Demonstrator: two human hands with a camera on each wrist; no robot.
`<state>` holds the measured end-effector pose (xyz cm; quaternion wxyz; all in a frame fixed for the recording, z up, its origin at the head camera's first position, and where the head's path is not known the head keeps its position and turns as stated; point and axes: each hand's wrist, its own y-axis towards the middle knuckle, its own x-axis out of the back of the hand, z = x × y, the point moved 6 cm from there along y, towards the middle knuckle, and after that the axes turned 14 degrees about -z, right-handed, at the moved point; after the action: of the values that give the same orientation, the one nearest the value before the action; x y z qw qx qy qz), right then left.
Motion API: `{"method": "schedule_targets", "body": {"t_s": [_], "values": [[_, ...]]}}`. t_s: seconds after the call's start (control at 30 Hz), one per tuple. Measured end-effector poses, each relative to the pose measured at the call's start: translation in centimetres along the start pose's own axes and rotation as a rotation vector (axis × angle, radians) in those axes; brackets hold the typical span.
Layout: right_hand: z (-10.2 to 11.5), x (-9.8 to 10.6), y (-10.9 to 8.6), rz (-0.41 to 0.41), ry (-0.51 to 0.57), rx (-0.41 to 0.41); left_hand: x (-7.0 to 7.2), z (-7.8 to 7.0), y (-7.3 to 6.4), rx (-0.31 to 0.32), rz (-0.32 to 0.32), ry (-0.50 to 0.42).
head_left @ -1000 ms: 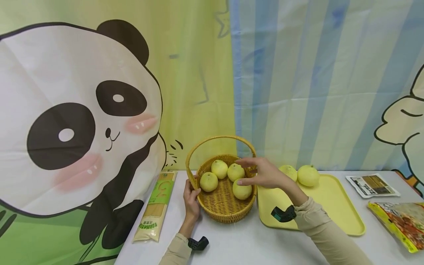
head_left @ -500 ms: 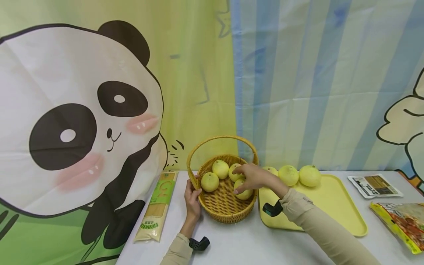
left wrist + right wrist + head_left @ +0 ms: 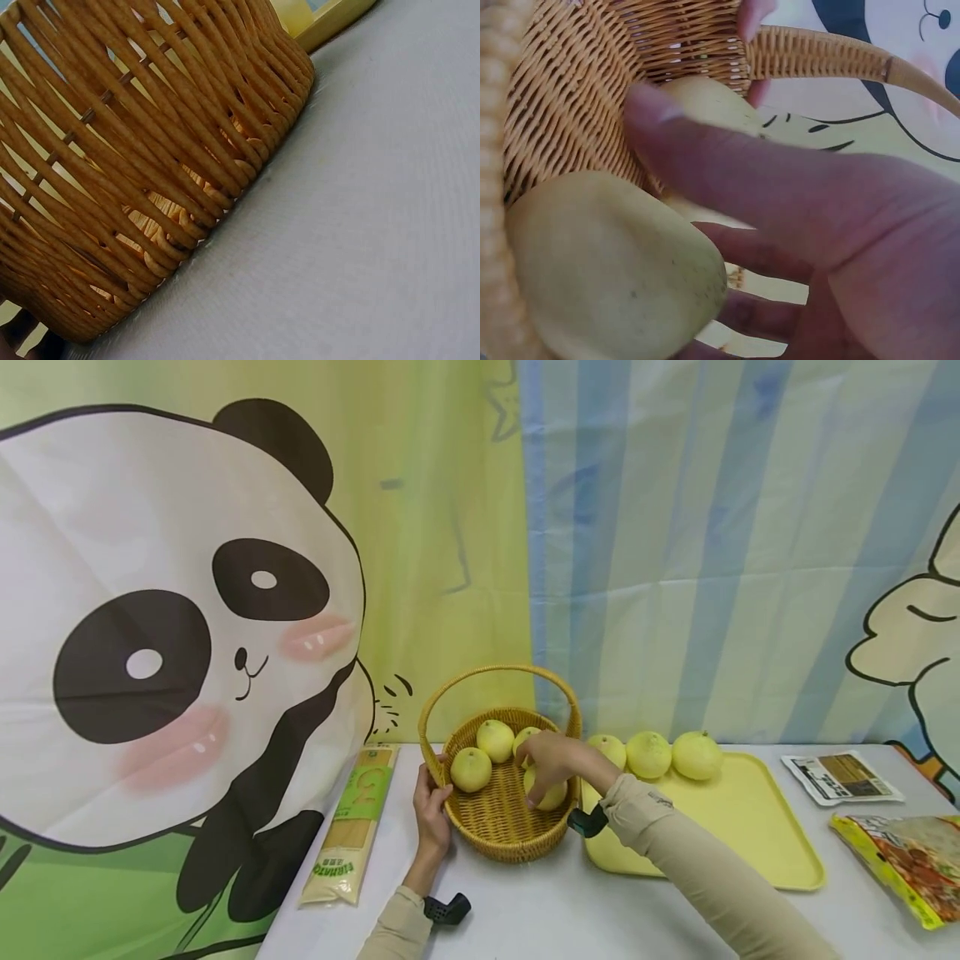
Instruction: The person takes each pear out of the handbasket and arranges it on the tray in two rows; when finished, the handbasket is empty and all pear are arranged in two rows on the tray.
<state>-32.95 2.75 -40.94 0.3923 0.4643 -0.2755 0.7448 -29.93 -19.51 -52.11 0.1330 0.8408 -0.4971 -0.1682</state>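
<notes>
A brown wicker basket with an arched handle stands on the table, holding several round pale-yellow fruits. My left hand grips its left side where the handle meets the rim. In the left wrist view the basket wall fills the upper left. Inside the basket's right side, my right hand is spread around the front-right fruit and partly covers the back-right fruit. From the right wrist, the thumb passes above the near fruit, while the fingers lie along its far side.
A yellow tray sits to the right, with 3 similar fruits along its back edge. Farther right lie a flat packet and a colourful food bag. On the left is a pack of noodles. A printed curtain hangs behind.
My right hand has moved left and down into the basket, around the front-right fruit, uncovering a third fruit by the tray. My left hand keeps its grip on the basket.
</notes>
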Motion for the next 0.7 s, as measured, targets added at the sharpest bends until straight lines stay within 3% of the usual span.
{"method": "schedule_targets", "body": {"t_s": [0.3, 0.47, 0.7], "values": [[0.0, -1.3, 0.6, 0.067, -0.076, -0.069, 0.0, -0.3, 0.1, 0.000, -0.002, -0.003], [-0.3, -1.6, 0.8, 0.040, -0.002, -0.064, 0.0, -0.2, 0.1, 0.003, -0.010, 0.005], [-0.1, -1.9, 1.0, -0.010, 0.130, 0.066, 0.2, -0.2, 0.1, -0.008, -0.008, 0.008]]}}
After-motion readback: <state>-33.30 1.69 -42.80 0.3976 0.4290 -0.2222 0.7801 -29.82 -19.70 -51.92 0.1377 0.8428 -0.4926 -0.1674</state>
